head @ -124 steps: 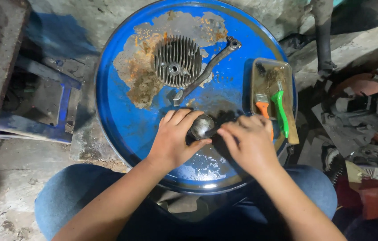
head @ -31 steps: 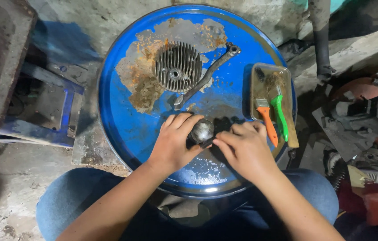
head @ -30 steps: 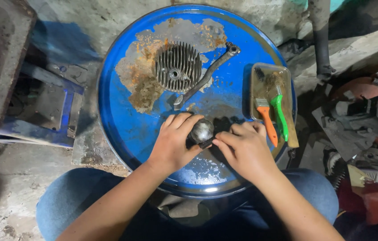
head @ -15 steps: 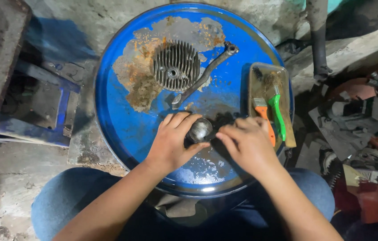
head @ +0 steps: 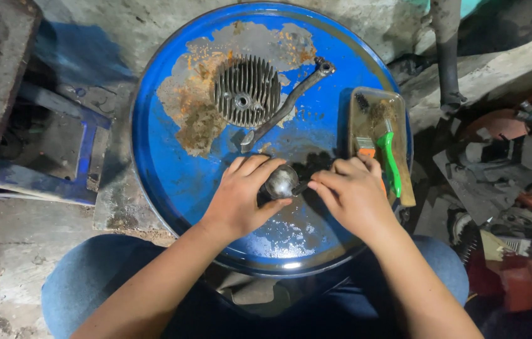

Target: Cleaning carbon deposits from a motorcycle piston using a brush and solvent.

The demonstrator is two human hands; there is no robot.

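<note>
My left hand (head: 242, 194) grips a small rounded grey metal part (head: 281, 181) on the lid of a blue drum (head: 171, 163). My right hand (head: 349, 191) is closed beside that part, with its fingertips at a thin dark piece on the part's right side. What the right fingers hold is mostly hidden. Further up the lid lie a round finned metal engine piece (head: 246, 91) and a long metal lever (head: 288, 104).
A shallow clear tray (head: 404, 150) with an orange-handled brush (head: 366, 148) and a green-handled brush (head: 391, 157) sits at the lid's right edge. A blue metal stand (head: 52, 157) is on the left. Scrap parts (head: 504, 207) are heaped on the right. My knees are under the drum's near edge.
Both hands stay on the metal part with only slight finger shifts. The view has drifted a little; nothing else on the lid has moved.
</note>
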